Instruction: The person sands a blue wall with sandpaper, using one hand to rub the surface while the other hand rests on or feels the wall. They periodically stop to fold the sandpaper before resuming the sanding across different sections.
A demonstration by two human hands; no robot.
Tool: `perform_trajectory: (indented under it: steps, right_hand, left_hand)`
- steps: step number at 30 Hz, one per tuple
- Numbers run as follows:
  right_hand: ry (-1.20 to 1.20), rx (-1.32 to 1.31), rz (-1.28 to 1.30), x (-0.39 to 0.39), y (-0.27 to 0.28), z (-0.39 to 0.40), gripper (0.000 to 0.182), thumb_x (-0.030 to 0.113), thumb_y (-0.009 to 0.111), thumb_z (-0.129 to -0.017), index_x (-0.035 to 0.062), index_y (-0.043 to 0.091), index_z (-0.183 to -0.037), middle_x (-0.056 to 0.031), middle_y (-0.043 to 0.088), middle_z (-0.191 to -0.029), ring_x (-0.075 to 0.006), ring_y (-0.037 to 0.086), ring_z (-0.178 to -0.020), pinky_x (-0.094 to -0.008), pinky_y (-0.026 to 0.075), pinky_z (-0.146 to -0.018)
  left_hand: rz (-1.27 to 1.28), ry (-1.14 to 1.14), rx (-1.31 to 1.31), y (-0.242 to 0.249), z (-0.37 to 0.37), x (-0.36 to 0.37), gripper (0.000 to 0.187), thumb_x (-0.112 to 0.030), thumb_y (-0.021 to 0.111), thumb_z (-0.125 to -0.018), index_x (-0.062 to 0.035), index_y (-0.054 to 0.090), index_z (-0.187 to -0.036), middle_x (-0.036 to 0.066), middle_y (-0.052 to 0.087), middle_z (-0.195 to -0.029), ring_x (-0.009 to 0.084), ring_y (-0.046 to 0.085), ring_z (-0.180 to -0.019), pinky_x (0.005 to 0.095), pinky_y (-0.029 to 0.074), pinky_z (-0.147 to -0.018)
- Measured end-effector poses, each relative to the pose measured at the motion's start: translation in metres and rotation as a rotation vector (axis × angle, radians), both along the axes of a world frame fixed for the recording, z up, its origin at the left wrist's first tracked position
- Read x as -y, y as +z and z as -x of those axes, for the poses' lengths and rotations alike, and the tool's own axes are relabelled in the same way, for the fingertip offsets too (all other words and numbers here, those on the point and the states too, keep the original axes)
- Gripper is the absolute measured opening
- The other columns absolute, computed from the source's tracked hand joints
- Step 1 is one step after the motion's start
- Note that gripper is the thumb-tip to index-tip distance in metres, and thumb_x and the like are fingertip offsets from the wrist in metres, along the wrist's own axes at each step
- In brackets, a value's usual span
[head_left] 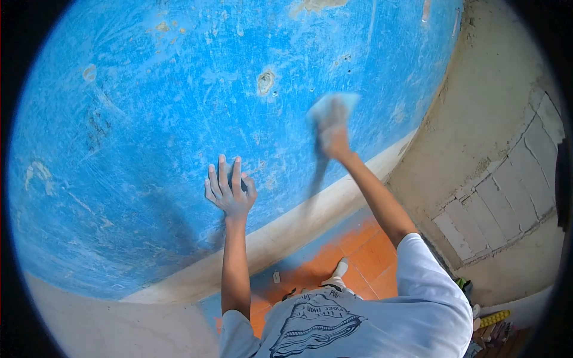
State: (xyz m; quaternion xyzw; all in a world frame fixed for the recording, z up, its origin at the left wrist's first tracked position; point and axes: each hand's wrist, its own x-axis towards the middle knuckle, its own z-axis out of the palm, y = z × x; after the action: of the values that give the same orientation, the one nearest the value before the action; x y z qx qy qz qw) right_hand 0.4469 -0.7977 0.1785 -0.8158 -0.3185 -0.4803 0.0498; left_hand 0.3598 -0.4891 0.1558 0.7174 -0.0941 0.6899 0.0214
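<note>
A worn blue wall (179,107) with scratches, pale patches and small holes fills most of the view. My left hand (230,188) rests against it at the lower middle, fingers spread and holding nothing. Up and to the right, my right hand (334,128) presses a pale, light-blue sheet (348,101) flat on the wall. Motion blurs this hand and the sheet, and what the sheet is made of cannot be told. A chipped hole (265,82) in the paint lies to the left of my right hand.
A whitish band (286,232) runs along the wall's bottom. Below are orange floor tiles (358,256) dusted with blue, and a small white tag (276,277). Bare plaster (477,119) with a block-filled section (501,191) stands at the right. A yellow object (495,319) lies among clutter at lower right.
</note>
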Motion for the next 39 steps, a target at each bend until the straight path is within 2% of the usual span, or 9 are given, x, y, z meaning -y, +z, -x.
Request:
perform_trajectory:
  steps: [6,11,16,20,22,26,31,35,39]
  right_hand:
    - [0.135,0.023,-1.472,-0.006,0.019,-0.03,0.061,0.021,0.036,-0.11,-0.0077,0.015,-0.16,-0.0261,0.026,-0.165,-0.0381,0.027,-0.152,-0.0428,0.019,-0.126]
    - [0.115,0.03,-0.265,-0.044,-0.021,0.042,0.058,0.022,0.039,-0.11,-0.0073,0.026,-0.158,-0.0315,0.024,-0.164,-0.0454,0.024,-0.152,-0.0463,0.017,-0.127]
    - [0.357,-0.037,-1.274,0.034,-0.007,-0.047,0.06,0.02,0.038,-0.111,-0.0096,0.019,-0.159,-0.0294,0.022,-0.166,-0.0406,0.023,-0.154,-0.0446,0.015,-0.127]
    - [0.066,-0.024,-1.384,-0.022,0.015,-0.015,0.064,0.019,0.035,-0.112,-0.0066,0.004,-0.162,-0.0271,0.015,-0.169,-0.0352,0.021,-0.156,-0.0398,0.015,-0.127]
    - [0.118,-0.177,-1.161,-0.077,-0.005,0.016,0.073,0.018,0.045,-0.107,-0.0089,0.003,-0.161,-0.0262,0.01,-0.17,-0.034,0.01,-0.159,-0.0459,0.008,-0.128]
    - [0.233,0.048,0.194,-0.048,-0.03,0.038,0.069,0.017,0.054,-0.096,-0.0023,0.033,-0.158,-0.0248,0.02,-0.169,-0.0467,0.02,-0.154,-0.0609,0.012,-0.124]
    - [0.241,0.022,-1.389,0.004,0.021,-0.015,0.059,0.021,0.042,-0.109,-0.0039,0.026,-0.16,-0.0253,0.027,-0.166,-0.0363,0.026,-0.154,-0.0447,0.015,-0.127]
    - [0.068,-0.037,-1.322,-0.033,0.02,-0.007,0.059,0.02,0.04,-0.11,-0.0095,0.023,-0.158,-0.0238,0.019,-0.169,-0.0351,0.025,-0.155,-0.0455,0.014,-0.127]
    - [0.224,0.072,-0.056,-0.05,-0.009,0.028,0.065,0.022,0.055,-0.099,0.0011,0.035,-0.158,-0.0295,0.023,-0.166,-0.0378,0.027,-0.154,-0.0564,0.015,-0.125]
  left_hand:
    - [0.009,-0.009,0.008,-0.001,-0.002,0.001,0.033,-0.027,0.051,-0.104,-0.0197,0.062,-0.135,0.009,0.055,-0.149,0.0292,0.042,-0.145,0.048,0.026,-0.118]
    - [0.053,-0.045,0.013,0.0,0.003,0.001,0.038,-0.019,0.055,-0.097,-0.0238,0.066,-0.133,0.006,0.059,-0.147,0.0279,0.049,-0.14,0.044,0.028,-0.117]
    - [0.017,-0.027,0.016,-0.001,-0.001,-0.002,0.034,-0.022,0.052,-0.101,-0.0206,0.064,-0.133,0.008,0.057,-0.148,0.0287,0.045,-0.143,0.0461,0.028,-0.117]
    - [-0.004,-0.014,0.011,0.0,0.001,-0.001,0.032,-0.024,0.05,-0.104,-0.0188,0.064,-0.132,0.009,0.056,-0.148,0.0293,0.043,-0.144,0.0472,0.028,-0.116]
    - [0.01,-0.01,0.015,0.002,-0.001,0.0,0.032,-0.024,0.05,-0.104,-0.0191,0.064,-0.132,0.009,0.056,-0.148,0.029,0.044,-0.143,0.0468,0.029,-0.116]
    - [0.03,-0.029,0.003,-0.001,0.002,0.0,0.032,-0.024,0.05,-0.104,-0.0203,0.065,-0.132,0.008,0.057,-0.148,0.0286,0.045,-0.142,0.0457,0.03,-0.115]
    - [0.019,-0.011,0.02,-0.001,-0.001,0.0,0.032,-0.024,0.051,-0.104,-0.0203,0.065,-0.132,0.008,0.058,-0.147,0.0287,0.046,-0.142,0.0457,0.03,-0.115]
    - [0.019,-0.016,0.02,-0.002,0.0,0.001,0.032,-0.023,0.051,-0.103,-0.0189,0.066,-0.131,0.009,0.058,-0.147,0.0288,0.046,-0.142,0.046,0.029,-0.116]
    - [0.025,-0.022,0.002,-0.001,0.003,0.001,0.032,-0.023,0.051,-0.102,-0.0185,0.067,-0.13,0.009,0.058,-0.147,0.0292,0.045,-0.142,0.0457,0.029,-0.116]
